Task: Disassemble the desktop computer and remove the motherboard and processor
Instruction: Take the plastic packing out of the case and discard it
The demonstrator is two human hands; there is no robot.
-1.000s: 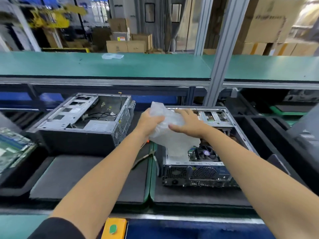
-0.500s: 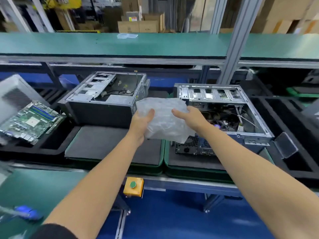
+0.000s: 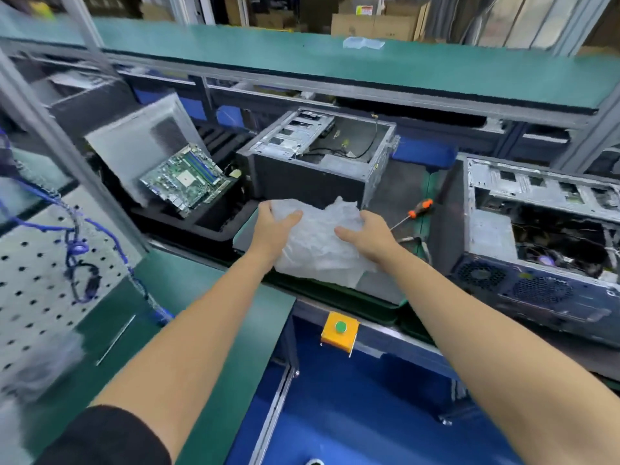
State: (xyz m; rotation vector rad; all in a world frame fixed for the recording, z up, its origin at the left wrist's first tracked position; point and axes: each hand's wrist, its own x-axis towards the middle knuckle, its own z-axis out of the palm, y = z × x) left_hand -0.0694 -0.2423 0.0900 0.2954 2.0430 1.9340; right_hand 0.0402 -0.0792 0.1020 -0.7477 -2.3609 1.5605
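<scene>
Holding the bag (image 3: 315, 236) in both hands, left (image 3: 273, 226) and right (image 3: 369, 238), I'd open its mouth wide before reaching the motherboard (image 3: 186, 177) lying left, beside the gutted case (image 3: 318, 162)

A green shelf (image 3: 436, 67) is being carried on grey posts (image 3: 84, 31); cardboard boxes (image 3: 372, 26) are being kept behind, above a blue floor (image 3: 352, 414).

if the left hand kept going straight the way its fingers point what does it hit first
The left hand, gripping the plastic bag, points up and away. Carried straight on, it would probably meet the dark side of the emptied computer case first, though depth is hard to judge.
</scene>
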